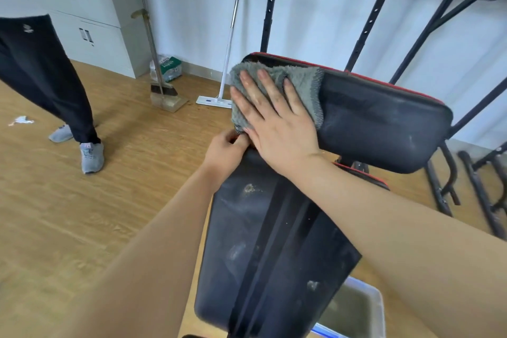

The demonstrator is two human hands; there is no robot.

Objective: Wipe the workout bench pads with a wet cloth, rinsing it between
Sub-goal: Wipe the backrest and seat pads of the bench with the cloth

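Note:
A grey fluffy cloth (301,85) lies over the left end of the black upper bench pad (384,121), which has red trim. My right hand (274,118) presses flat on the cloth with straight fingers. My left hand (225,153) pinches the cloth's lower corner at the gap between the two pads. The long black lower bench pad (260,255) runs toward me and shows dusty smears and a crumbly spot.
A clear plastic tub of water (356,307) stands on the wood floor under the bench's near right side. Another person's legs (46,85) are at left. A broom and dustpan (164,93) and a flat mop (216,100) lean against the wall. A black rack (356,25) stands behind the bench.

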